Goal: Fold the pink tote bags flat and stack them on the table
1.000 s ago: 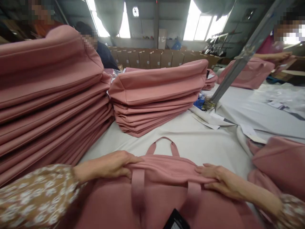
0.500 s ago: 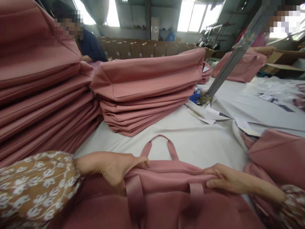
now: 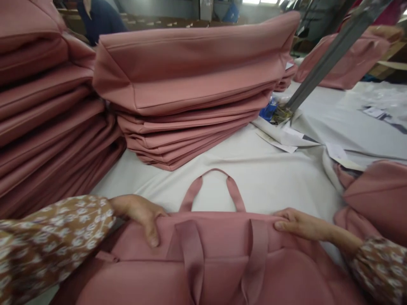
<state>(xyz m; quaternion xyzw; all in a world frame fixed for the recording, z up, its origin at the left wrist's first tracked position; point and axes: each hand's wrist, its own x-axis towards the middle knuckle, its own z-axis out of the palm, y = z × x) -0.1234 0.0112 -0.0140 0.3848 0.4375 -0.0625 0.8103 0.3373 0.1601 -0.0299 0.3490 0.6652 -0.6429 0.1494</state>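
Note:
A dusty-pink handbag [image 3: 143, 279] lies in front of me, its top edge running between my two hands. My left hand [image 3: 143, 214] grips that edge near the left corner, thumb on the near face and fingers out of sight behind. At the right end, my right hand [image 3: 300, 223] pinches the same edge between thumb and fingers. The near handle [image 3: 194, 267] hangs down over the front panel, while the far handle [image 3: 237, 195] loops up beyond the top. A zipper pull [image 3: 110, 256] shows at the left of the front seam.
Folded pink bags form a tall stack [image 3: 41, 123] at left and another stack [image 3: 197, 84] ahead. More pink fabric [image 3: 378, 199] lies at right. A slanting metal post [image 3: 330, 59] rises from the white-covered table [image 3: 276, 182], near paper tags [image 3: 280, 143]. Co-workers stand beyond.
My view has tipped downward. The bag's top edge has flattened, and more of its front shows. My left hand has shifted left along the edge; my right hand still holds the right end.

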